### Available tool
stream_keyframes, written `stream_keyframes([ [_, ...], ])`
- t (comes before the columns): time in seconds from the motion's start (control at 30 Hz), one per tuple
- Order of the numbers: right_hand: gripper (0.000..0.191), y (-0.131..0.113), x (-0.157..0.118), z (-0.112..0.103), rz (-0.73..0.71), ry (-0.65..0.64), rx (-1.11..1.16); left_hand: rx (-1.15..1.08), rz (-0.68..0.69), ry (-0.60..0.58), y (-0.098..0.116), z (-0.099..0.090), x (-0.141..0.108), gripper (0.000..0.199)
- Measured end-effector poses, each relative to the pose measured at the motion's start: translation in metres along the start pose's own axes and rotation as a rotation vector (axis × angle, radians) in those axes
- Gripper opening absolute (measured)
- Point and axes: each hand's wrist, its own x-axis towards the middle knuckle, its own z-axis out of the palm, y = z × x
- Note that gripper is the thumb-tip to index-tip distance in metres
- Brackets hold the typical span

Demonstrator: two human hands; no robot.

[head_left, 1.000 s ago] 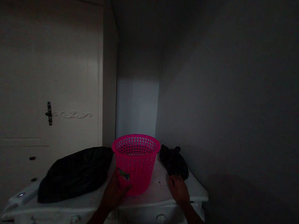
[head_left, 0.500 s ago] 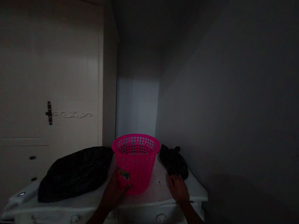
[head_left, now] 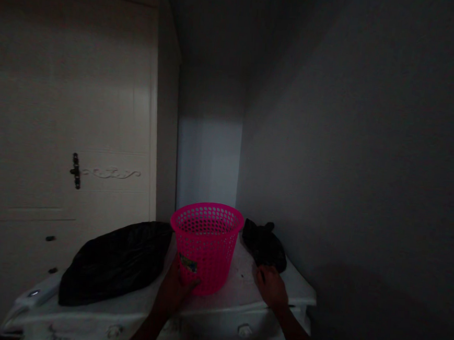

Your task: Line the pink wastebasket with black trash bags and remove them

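A pink perforated plastic basket (head_left: 210, 258) stands upright on a white dresser top, its open rim facing up and a small label on its front left. My left hand (head_left: 172, 289) grips the lower left side of the basket, thumb across the front; its other fingers are mostly hidden. Right of the basket lies a small knotted black plastic bag (head_left: 266, 246). My right hand (head_left: 271, 288) rests at the near end of that bag with its fingers curled in. In the dim light I cannot tell whether it touches the bag. No held object shows in it.
A larger black plastic bag (head_left: 119, 263) lies left of the basket. The white dresser (head_left: 199, 327) has drawer knobs along its front. Behind on the left stands a white wardrobe (head_left: 114, 103) with dark handles. A grey wall (head_left: 350, 148) runs close along the right side.
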Motion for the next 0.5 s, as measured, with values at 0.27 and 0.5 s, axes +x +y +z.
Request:
stream_keyframes([
  [0.27, 0.031, 0.0018, -0.0004, 0.0032, -0.005, 0.019, -0.020, -0.035, -0.008, -0.047, 0.0027, 0.0001, 0.0009, 0.099],
  [0.5, 0.030, 0.0002, -0.0009, 0.0025, 0.010, 0.009, -0.035, 0.008, 0.009, -0.019, 0.0023, -0.0008, 0.0003, 0.097],
])
